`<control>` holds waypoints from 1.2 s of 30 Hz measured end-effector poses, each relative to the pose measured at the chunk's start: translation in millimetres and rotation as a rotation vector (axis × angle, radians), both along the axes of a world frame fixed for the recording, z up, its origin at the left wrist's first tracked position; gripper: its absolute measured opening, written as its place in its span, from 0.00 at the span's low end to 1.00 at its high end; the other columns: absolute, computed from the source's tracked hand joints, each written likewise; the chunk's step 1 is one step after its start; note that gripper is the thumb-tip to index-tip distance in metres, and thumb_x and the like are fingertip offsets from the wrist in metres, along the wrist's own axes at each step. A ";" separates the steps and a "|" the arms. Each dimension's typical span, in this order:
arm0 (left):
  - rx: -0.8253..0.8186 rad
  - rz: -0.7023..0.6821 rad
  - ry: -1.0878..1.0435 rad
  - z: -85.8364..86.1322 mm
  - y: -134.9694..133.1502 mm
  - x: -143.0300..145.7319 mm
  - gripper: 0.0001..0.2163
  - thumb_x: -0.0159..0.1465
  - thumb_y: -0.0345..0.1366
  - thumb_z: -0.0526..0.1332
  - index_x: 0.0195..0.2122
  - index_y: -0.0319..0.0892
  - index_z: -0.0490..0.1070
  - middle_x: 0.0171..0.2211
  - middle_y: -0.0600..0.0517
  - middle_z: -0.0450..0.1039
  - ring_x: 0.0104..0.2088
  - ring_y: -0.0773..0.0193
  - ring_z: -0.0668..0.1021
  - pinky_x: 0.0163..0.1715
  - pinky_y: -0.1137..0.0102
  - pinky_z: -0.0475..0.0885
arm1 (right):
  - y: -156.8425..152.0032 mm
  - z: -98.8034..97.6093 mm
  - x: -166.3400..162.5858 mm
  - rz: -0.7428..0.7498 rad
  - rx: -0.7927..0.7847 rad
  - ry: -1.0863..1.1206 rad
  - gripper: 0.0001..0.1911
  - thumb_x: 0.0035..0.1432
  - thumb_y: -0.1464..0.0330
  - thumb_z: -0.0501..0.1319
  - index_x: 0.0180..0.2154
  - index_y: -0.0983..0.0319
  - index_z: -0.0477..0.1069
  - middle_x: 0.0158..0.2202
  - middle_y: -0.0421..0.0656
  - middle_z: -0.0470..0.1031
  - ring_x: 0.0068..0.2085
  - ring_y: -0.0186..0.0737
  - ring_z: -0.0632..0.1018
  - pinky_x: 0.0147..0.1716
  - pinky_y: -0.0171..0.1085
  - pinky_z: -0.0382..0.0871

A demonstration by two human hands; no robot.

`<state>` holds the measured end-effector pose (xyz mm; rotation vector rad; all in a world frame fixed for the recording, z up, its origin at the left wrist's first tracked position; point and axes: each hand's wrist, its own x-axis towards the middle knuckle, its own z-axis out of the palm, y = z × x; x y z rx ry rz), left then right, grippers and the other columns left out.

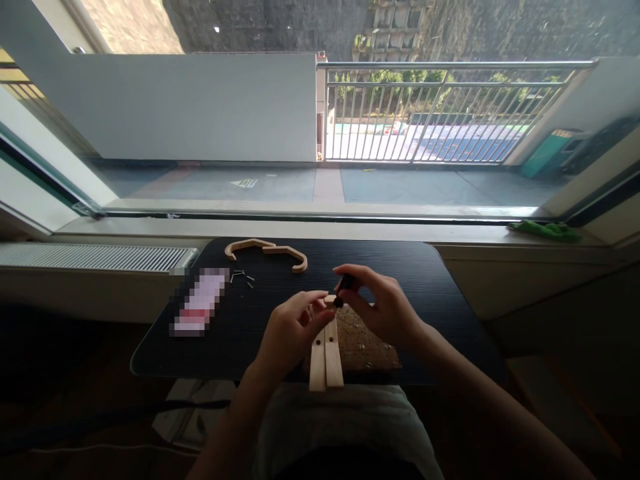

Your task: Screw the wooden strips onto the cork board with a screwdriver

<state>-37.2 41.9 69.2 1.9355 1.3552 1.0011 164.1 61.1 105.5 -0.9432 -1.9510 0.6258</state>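
My left hand (pixel 293 330) is closed in a pinch on the far end of two pale wooden slats (pixel 325 360) that lie side by side, pointing toward me over the table's near edge. My right hand (pixel 383 307) is closed on a small dark tool (pixel 344 288), whose tip touches the top of the slats. Under and to the right of the slats lies a brown perforated wooden board (pixel 365 347). Both hands meet above the middle of the small black table (pixel 425 280).
Two curved wooden pieces (pixel 267 252) lie at the table's far side. Several small dark screws (pixel 243 277) sit beside a pinkish blurred packet (pixel 200 308) at the left. A white radiator (pixel 90 257) runs along the left. A green cloth (pixel 547 230) rests on the window sill.
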 end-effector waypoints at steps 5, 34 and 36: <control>-0.031 0.130 0.095 -24.9 -9.4 -2.3 0.11 0.65 0.40 0.58 0.33 0.42 0.77 0.28 0.53 0.75 0.26 0.66 0.74 0.28 0.72 0.66 | -9.2 -38.7 14.5 -0.198 -0.259 0.424 0.15 0.63 0.62 0.59 0.48 0.61 0.71 0.29 0.40 0.72 0.29 0.36 0.75 0.28 0.37 0.72; -0.151 0.106 0.028 -44.6 2.2 19.1 0.08 0.64 0.36 0.62 0.35 0.42 0.81 0.37 0.47 0.83 0.36 0.57 0.83 0.38 0.66 0.75 | -25.5 -84.9 2.6 -0.295 -0.356 0.248 0.14 0.61 0.62 0.59 0.44 0.62 0.74 0.26 0.40 0.72 0.27 0.37 0.72 0.26 0.35 0.68; -0.166 0.085 -0.015 -45.3 2.5 17.5 0.08 0.63 0.37 0.62 0.35 0.42 0.81 0.36 0.47 0.83 0.36 0.57 0.83 0.38 0.67 0.75 | -25.6 -82.7 2.4 -0.303 -0.327 0.221 0.13 0.60 0.63 0.59 0.43 0.62 0.74 0.26 0.40 0.73 0.27 0.37 0.72 0.26 0.35 0.68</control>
